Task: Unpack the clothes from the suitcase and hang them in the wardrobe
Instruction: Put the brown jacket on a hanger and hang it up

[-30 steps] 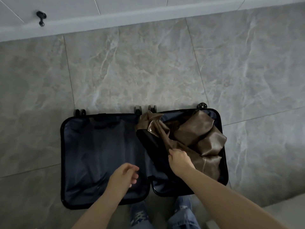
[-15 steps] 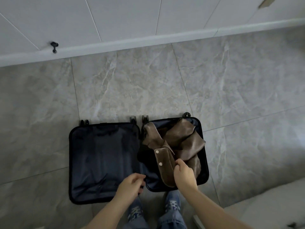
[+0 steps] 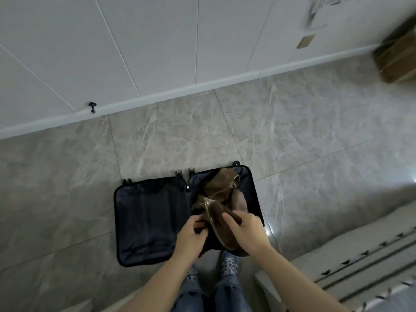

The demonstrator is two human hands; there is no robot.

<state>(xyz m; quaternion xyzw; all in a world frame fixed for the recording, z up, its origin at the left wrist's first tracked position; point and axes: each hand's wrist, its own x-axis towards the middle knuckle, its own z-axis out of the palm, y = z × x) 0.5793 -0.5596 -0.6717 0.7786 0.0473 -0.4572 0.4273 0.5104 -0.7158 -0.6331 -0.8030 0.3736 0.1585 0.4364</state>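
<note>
A dark suitcase (image 3: 126, 224) lies open flat on the tiled floor, its left half lined in navy with nothing in it. A brown leather-like jacket (image 3: 221, 188) is bunched in the right half, and one end of it is lifted toward me. My left hand (image 3: 191, 237) pinches the jacket's dark edge, and my right hand (image 3: 245, 230) grips the raised brown fabric beside it. The wardrobe's white panelled doors (image 3: 157, 41) stand shut beyond the suitcase, with a small black knob (image 3: 92, 106) low on the left.
Grey marble-look floor tiles (image 3: 292, 131) surround the suitcase. A white bed edge with a patterned cover (image 3: 360, 255) sits at the lower right. A brown box-like object (image 3: 398, 57), blurred, is at the far right by the wall. My jeans-clad legs are below the hands.
I have risen, so the suitcase looks smaller and more of the wardrobe shows. My left hand moved right and took hold of the jacket. Both hands have lifted its near end out of the suitcase.
</note>
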